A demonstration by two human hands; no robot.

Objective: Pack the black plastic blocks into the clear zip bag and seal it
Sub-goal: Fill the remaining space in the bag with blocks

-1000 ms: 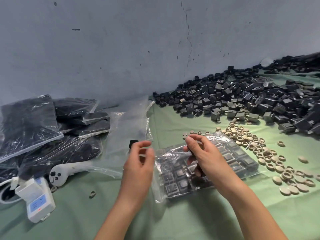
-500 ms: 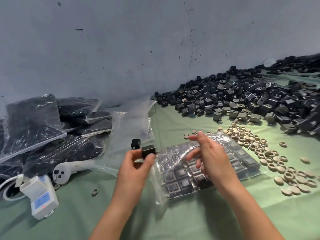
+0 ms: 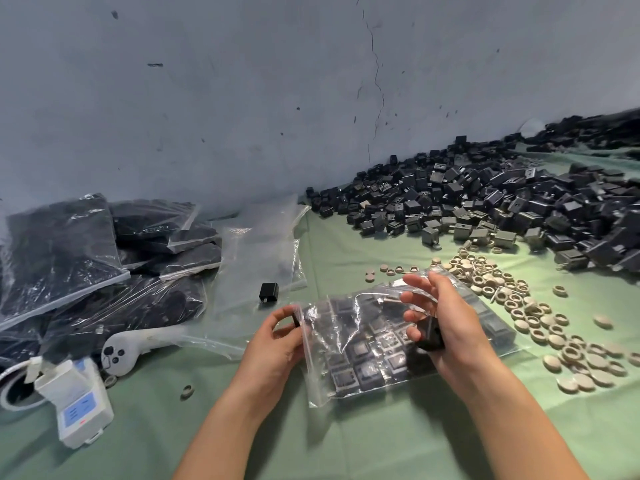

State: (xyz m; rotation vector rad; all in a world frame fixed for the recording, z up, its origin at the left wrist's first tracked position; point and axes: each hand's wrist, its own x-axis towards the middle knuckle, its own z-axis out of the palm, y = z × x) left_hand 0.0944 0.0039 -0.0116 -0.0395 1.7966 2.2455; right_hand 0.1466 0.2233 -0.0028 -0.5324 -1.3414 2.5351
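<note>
The clear zip bag [image 3: 360, 358] lies flat on the green cloth, holding rows of black plastic blocks. My left hand [image 3: 273, 341] pinches one black block [image 3: 295, 319] at the bag's left edge, partly hidden by the film. My right hand [image 3: 450, 323] rests over the bag's middle. Its lower fingers curl round another black block [image 3: 429, 336], and its upper fingers are spread against the raised film. One loose black block [image 3: 268, 292] lies just beyond my left hand. A big pile of black blocks [image 3: 485, 209] fills the far right.
Beige rings and discs [image 3: 519, 303] are scattered right of the bag. Filled bags [image 3: 86, 258] are stacked at the left, with empty clear bags [image 3: 259, 254] beside them. A white controller [image 3: 128, 348] and a white device [image 3: 81, 407] lie at the near left. A grey wall stands behind.
My left hand has carried its block down and right to the bag's left edge. My right hand has shifted over the bag, and a block now shows in its lower fingers.
</note>
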